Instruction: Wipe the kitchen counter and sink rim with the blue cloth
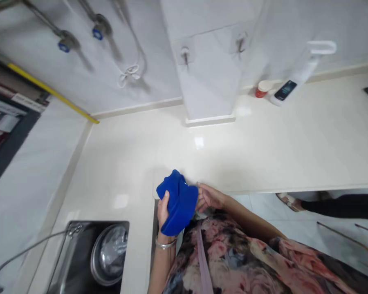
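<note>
The left hand [163, 212] is gripping the bunched blue cloth [179, 204], thumb pressing on the upper fold and the grip closing fully round the fabric. The right hand [209, 198] is lying open, fingers extended and touching the cloth's right edge, holding nothing. The cloth is hanging at the front edge of the bench [263, 143], near the sink [79, 261]. Risk, as a judgement: only one grip is securing the cloth, so loosening it would probably be dropping the cloth to the floor. The left forearm is rising upright, wrist bent forward; the right forearm is reaching in from the right, palm turned toward the cloth.
</note>
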A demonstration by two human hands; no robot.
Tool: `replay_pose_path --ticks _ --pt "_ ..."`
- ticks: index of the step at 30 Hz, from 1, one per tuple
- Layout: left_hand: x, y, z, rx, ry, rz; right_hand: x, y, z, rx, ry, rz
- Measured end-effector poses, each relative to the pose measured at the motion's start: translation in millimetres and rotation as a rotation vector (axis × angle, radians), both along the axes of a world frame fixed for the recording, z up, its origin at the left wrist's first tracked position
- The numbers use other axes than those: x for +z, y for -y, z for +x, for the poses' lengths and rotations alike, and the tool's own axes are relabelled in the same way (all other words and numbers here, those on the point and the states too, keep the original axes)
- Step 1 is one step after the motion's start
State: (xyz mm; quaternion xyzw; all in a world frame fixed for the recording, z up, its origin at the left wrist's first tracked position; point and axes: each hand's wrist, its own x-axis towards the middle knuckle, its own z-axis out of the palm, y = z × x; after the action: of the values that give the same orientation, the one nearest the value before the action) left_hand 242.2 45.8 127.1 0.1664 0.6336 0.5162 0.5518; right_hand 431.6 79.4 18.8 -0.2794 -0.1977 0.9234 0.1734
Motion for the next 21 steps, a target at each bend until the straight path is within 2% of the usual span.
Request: replay_pose_path --ticks 2,5,7,9,11,14,16,18,21 --pt "-6.1 -15.2 10.7 -0.139 0.033 -0.028 -1.4 -3.9 10.5 -0.031 -0.098 -0.016" --pt "-21.3 -37.4 30.3 -0.462 0.037 -0.08 -8.5 -4.8 12.9 -0.146 -0.155 -0.057" --pt "-30.1 -53.3 42.1 -0.657 -0.026 -0.029 -13.4 -5.3 12.1 -0.305 -0.089 -0.074" --pt "-33.9 -72.4 48.7 -0.778 -0.066 0.062 -13.7 -8.3 16.7 -0.515 0.016 -0.058" --pt "-33.4 -96.2 49.1 -0.792 -0.059 0.117 -6.3 -14.6 29.9 -0.738 0.117 -0.011" --pt "-32.1 -137.3 43.7 -0.673 -0.041 0.17 16.5 -28.1 61.9 -1.068 0.241 0.088" --pt "-37.5 -163.0 41.5 -0.646 -0.037 0.203 30.2 -37.5 85.0 -1.224 0.308 0.163" --pt "-51.9 -183.6 40.5 -0.745 -0.032 0.186 34.1 -45.6 103.3 -1.293 0.433 0.201" --pt "-87.7 -204.6 31.5 -0.972 -0.154 0.112 19.3 -50.9 114.4 -1.277 0.758 0.128"
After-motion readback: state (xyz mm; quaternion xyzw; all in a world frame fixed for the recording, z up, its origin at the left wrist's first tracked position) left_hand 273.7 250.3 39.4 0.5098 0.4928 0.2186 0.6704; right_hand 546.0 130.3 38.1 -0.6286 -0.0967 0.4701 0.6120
